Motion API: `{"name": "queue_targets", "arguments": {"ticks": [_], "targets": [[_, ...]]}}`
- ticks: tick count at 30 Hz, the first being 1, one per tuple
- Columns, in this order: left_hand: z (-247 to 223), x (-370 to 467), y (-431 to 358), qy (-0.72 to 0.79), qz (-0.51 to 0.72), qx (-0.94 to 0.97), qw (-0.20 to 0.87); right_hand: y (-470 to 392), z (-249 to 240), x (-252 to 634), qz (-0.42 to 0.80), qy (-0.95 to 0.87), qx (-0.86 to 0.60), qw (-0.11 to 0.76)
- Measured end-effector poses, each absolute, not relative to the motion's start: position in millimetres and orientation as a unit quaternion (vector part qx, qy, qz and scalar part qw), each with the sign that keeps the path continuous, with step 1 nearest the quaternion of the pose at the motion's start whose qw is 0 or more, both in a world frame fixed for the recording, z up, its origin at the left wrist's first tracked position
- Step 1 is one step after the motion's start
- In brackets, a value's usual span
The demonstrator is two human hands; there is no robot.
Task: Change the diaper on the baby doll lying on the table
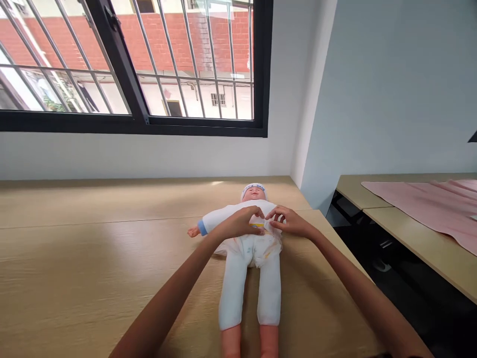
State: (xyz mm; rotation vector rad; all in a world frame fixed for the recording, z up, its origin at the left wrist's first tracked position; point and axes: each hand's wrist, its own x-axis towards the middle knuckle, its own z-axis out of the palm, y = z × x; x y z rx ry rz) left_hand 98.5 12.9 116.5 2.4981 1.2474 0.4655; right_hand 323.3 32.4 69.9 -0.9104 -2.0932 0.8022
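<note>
Diaper beneath spread left hand and right hand (its grip unclear)

Doll on bk, legs str.; wht printed diaper abt hips.

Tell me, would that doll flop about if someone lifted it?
The doll may flop: its white legs look like soft stuffed cloth. Lying flat on its back, it probably won't roll if nudged.
</note>
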Motion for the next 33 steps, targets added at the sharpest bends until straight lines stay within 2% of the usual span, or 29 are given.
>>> {"name": "queue_targets", "arguments": {"ticks": [3, 5, 14, 24, 30, 33], "targets": [[121.4, 96.2, 10.2, 0.454, 0.158, 0.863, 0.153, 45.6, 92.5, 323.0, 0.364, -0.843, -0.319, 0.237], [121.5, 96.2, 9.7, 0.433, 0.153, 0.875, 0.151, 49.9, 98.5, 321.3, 0.386, -0.848, -0.311, 0.188], [115.8, 101.6, 7.2, 0.418, 0.159, 0.883, 0.140, 51.6, 106.1, 329.4, 0.381, -0.876, -0.267, 0.127], [106.9, 96.7, 26.8, 0.357, 0.182, 0.882, 0.248, 54.2, 83.3, 311.3, 0.333, -0.888, -0.258, 0.183], [100.3, 94.2, 30.7, 0.316, 0.186, 0.901, 0.230, 53.5, 85.9, 306.2, 0.348, -0.846, -0.373, 0.157], [102.6, 91.9, 26.0, 0.310, 0.180, 0.906, 0.223, 50.2, 101.0, 313.4, 0.294, -0.847, -0.405, 0.178]]}}
